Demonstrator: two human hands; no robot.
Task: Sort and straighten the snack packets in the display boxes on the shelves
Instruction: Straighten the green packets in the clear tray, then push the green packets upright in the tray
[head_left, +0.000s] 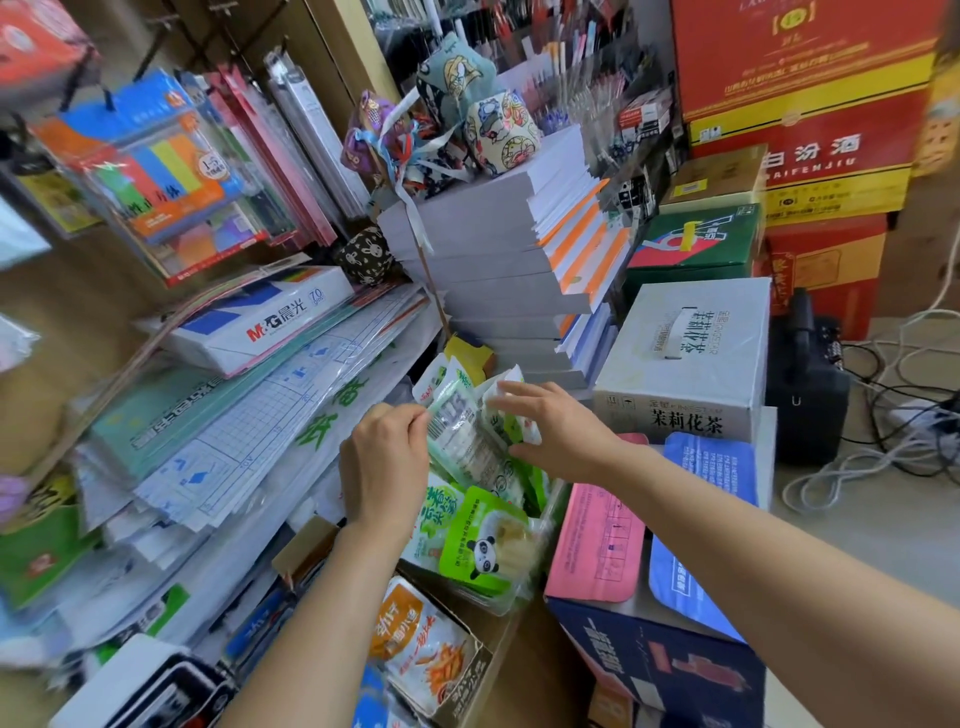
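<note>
Several green-and-white snack packets (470, 441) stand bunched in a display box low in the middle of the head view. My left hand (384, 462) grips the left side of the bunch, fingers curled round the packets' edge. My right hand (550, 421) presses on the right side, fingers spread over the packet tops. A green packet with a panda (485, 545) lies flat in front of the bunch. Nearer me, an orange-and-white packet (421, 644) lies in a cardboard display box (475, 675). The box walls around the green packets are mostly hidden.
Stacked plastic-wrapped paper sheets (249, 441) and an M&G paper ream (260, 317) crowd the left shelf. A tall pile of white notebooks (498, 260) rises behind the packets. A grey tea carton (685, 358), a pink-topped box (597, 540) and red cartons (800, 104) stand right. Cables (883, 415) lie on the floor.
</note>
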